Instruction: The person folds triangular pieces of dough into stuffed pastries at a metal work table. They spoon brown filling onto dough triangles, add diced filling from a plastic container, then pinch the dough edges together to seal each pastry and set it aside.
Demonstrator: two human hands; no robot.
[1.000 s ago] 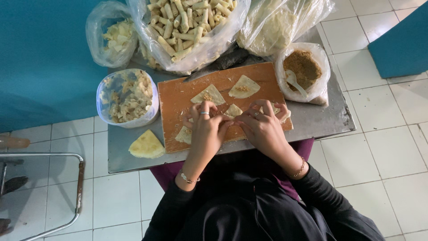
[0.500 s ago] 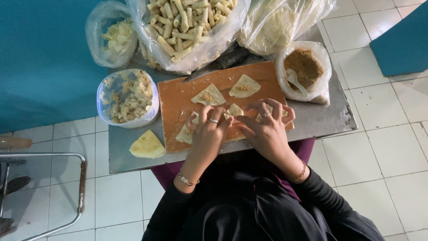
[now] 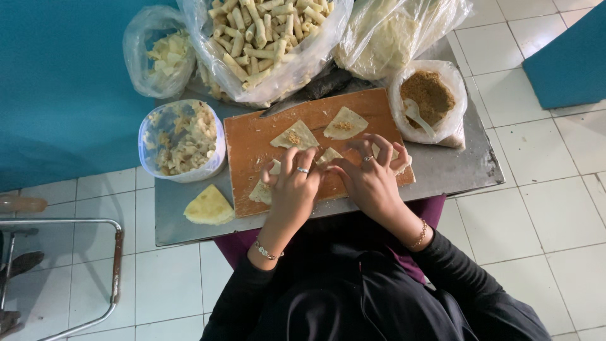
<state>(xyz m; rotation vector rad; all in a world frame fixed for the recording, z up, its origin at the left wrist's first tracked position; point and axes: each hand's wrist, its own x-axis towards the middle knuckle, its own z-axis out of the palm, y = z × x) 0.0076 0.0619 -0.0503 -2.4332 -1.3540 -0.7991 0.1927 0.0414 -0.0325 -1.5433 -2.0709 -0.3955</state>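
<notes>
Both hands work on the wooden board [image 3: 252, 142], which lies on a metal surface [image 3: 454, 167]. The left hand [image 3: 293, 186] has its fingers curled down and pinched on a small wrapper [image 3: 329, 155] lying between the two hands; the right hand [image 3: 372, 177] meets it from the other side, fingers bent and spread, fingertips touching the same piece. How tightly either hand grips cannot be told from above.

The wrapper looks thin, pale and limp, so it is likely light, soft and easy to tear. It is best held at its edges and corners with the fingertips, not squeezed in the middle where the filling sits.

Just beyond the fingers lie two more triangular wrappers [image 3: 295, 136], each with a dab of brown filling. Under the left fingers another wrapper [image 3: 260, 191] peeks out.

Beyond the board, a big clear bag holds finished rolls [image 3: 265, 38]. Next to it, a bag holds pale sheets [image 3: 391, 35]. Just beyond the right fingers, an open bag holds brown crumb filling [image 3: 429, 95] with a white spoon [image 3: 416, 117] in it. Left of the left fingers, a clear tub [image 3: 183, 139] holds pale scraps, and a small bag [image 3: 161, 53] beyond it holds more. A stack of yellow wrappers [image 3: 208, 207] lies on the surface near the left wrist.
</notes>
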